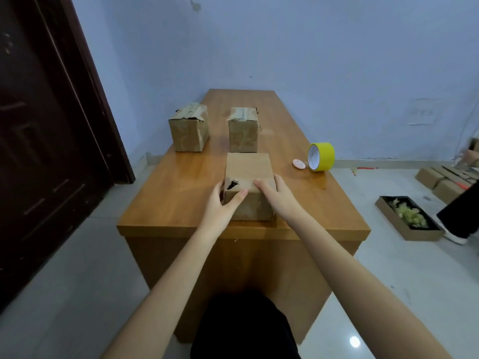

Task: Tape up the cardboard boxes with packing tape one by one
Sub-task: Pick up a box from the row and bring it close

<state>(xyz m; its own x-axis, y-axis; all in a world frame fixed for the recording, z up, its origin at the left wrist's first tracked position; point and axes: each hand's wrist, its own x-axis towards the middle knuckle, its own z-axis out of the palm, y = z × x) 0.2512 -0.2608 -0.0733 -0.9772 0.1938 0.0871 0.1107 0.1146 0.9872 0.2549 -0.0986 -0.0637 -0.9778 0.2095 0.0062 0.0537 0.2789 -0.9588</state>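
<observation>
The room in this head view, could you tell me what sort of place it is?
Probably a plain back room used for packing: a wooden desk against bare walls, worn cardboard boxes on it, a yellow tape roll, more boxes on the floor.

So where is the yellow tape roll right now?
In the head view, the yellow tape roll stands on edge at the table's right side, beside a small pink object.
</observation>
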